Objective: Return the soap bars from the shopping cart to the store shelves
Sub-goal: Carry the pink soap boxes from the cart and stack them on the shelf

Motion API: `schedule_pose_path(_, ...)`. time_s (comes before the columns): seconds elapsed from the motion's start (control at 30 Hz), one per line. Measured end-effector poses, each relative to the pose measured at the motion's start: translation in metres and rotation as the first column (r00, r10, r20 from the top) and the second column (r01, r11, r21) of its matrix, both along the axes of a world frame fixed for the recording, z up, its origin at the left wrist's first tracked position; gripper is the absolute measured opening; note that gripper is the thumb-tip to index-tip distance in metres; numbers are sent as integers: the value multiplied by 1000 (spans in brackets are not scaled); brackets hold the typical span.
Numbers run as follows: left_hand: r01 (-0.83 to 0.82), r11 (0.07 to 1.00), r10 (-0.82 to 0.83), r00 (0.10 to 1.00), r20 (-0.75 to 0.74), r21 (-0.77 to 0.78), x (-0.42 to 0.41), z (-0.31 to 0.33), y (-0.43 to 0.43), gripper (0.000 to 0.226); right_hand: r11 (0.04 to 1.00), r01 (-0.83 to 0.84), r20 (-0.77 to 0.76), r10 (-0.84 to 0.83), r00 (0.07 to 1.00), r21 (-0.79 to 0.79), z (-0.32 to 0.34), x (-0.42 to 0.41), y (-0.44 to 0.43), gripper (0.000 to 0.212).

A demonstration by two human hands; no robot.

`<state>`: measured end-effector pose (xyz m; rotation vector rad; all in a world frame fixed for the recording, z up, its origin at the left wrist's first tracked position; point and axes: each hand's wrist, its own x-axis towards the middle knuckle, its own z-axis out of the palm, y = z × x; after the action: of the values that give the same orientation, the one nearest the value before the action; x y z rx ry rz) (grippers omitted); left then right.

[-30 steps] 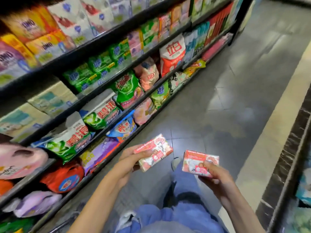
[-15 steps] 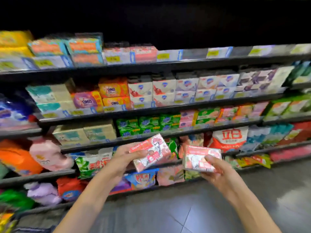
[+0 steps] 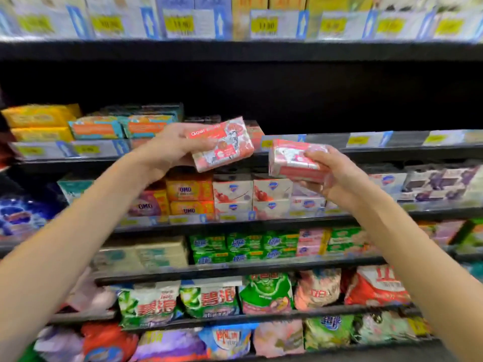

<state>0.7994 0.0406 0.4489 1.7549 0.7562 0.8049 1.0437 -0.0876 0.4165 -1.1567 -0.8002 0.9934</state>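
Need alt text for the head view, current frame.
The left hand and right hand each hold up a pink boxed soap bar, the left bar tilted and the right bar apart from it, in front of a black store shelf. Lower shelves carry boxed soaps and detergent bags.

Left hand point(image 3: 167, 147) holds left soap bar point(image 3: 222, 145), right hand point(image 3: 337, 176) holds right soap bar point(image 3: 292, 160); bars side by side, apart, before shelf edge point(image 3: 392, 150). Boxed soaps point(image 3: 232, 194) one shelf below; detergent bags point(image 3: 209, 301) lower.
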Motion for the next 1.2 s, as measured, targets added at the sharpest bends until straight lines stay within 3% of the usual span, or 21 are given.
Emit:
schedule_pose_path(0.17,-6,984,27,993,-118,177,15,33,68,39,991,-135,90,132,987,21,39,15,49,33)
schedule_pose_path(0.33,-25,983,66,972,-224,180,23,54,115,20,998,-61,281,64,958,-20,56,22,102,38)
schedule_pose_path(0.37,-22,981,71,965,-251,193,24,58,122,28,999,-45,277,48,960,-17,57,25,116,45)
schedule_pose_path(0.4,-10,972,80,953,-293,233,25,62,130,49,999,-38,269,42,962,-20,59,27,130,48)
schedule_pose_path(0.47,13,956,99,927,-363,294,25,66,151,96,998,-55,256,61,965,-32,65,32,160,34)
schedule_pose_path(0.5,29,958,89,917,-389,287,26,67,162,104,997,-70,252,76,965,-30,68,34,175,25)
schedule_pose_path(0.6,73,964,52,892,-449,257,33,72,181,85,992,-118,308,128,943,-50,74,41,215,17)
schedule_pose_path(0.7,106,960,44,857,-514,259,40,75,194,26,978,-167,375,203,905,-127,72,46,247,15)
schedule_pose_path(0.73,107,953,62,848,-527,285,41,74,203,17,973,-178,375,222,900,-150,70,48,257,13)
schedule_pose_path(0.9,137,951,55,807,-588,278,39,71,227,29,954,-245,316,289,904,-171,58,49,287,34)
schedule_pose_path(1.03,169,923,132,703,-699,345,39,75,239,25,934,-274,366,343,865,-229,47,47,296,45)
schedule_pose_path(1.2,210,909,166,611,-774,361,48,67,244,47,895,-320,442,434,785,-311,42,44,287,26)
